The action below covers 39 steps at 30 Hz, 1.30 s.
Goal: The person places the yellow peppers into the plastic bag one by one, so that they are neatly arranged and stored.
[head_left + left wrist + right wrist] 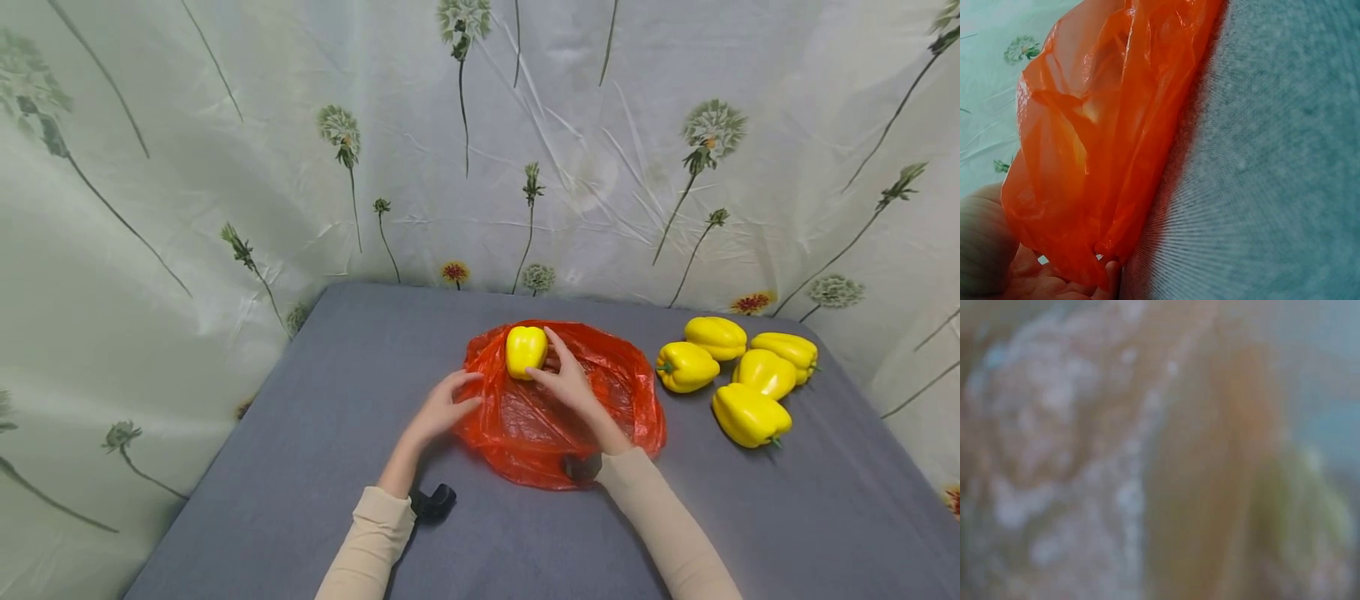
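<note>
- Pepper [527, 350] was at the red bag [528, 421]'s left side, pinched by the right hand [576, 385].
- It looked firm, light and slippery, best held round its sides.
- Left hand [441, 408], digits spread, touched the bag's thin, soft film.

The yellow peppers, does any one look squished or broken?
No, nothing stands out. Five peppers sit bunched right of the red bag, and the right hand holds a sixth pepper. What shows of them looks smooth and whole.
</note>
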{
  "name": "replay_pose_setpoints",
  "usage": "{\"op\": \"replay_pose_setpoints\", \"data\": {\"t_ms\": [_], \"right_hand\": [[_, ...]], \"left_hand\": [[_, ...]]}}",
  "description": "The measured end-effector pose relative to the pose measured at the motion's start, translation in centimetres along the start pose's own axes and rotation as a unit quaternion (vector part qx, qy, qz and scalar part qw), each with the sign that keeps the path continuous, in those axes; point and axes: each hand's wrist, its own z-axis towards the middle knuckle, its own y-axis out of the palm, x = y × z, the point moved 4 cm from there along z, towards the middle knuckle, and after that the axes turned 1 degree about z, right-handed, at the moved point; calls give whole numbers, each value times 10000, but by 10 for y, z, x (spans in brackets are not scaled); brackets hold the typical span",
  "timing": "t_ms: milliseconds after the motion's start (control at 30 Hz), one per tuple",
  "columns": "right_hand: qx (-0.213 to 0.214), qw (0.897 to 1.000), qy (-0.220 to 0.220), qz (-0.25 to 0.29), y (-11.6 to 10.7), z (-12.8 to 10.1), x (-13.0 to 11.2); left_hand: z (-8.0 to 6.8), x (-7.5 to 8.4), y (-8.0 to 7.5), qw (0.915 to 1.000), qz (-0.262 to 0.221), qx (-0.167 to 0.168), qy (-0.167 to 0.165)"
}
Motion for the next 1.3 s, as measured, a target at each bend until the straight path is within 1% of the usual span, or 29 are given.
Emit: {"op": "replay_pose_setpoints", "data": {"t_ms": [300, 433, 533, 633, 733, 900, 1000, 1167, 1300], "right_hand": [[-305, 9995, -38, -105, -14, -13, -1], [-378, 9992, -21, -93, -21, -22, -6], [-337, 9994, 8, -122, -27, -27, -8], [-271, 9995, 25, -135, -34, -33, -8], [-215, 9995, -88, -205, -42, -38, -8], [-67, 9991, -335, -234, -58, -46, -9], [8, 9987, -471, -195, -67, -52, -10], [140, 9985, -454, -254, -84, -63, -10], [341, 9972, -584, -314, -98, -69, -9]], "left_hand": [[-2, -1, 1, 10000, -40, 3, 63], [-2, -1, 0, 10000, -24, -12, -44], [-2, -1, 0, 9999, -35, -28, -118], [-2, -1, 1, 9999, -29, -32, -101], [-2, -1, 1, 10000, -16, -17, -64], [-3, -2, 1, 9999, -51, -38, -139], [-2, 0, 1, 9999, -65, -46, -108], [0, 0, 1, 10000, -76, -56, -6], [-1, 0, 1, 10000, -47, -21, 37]]}}
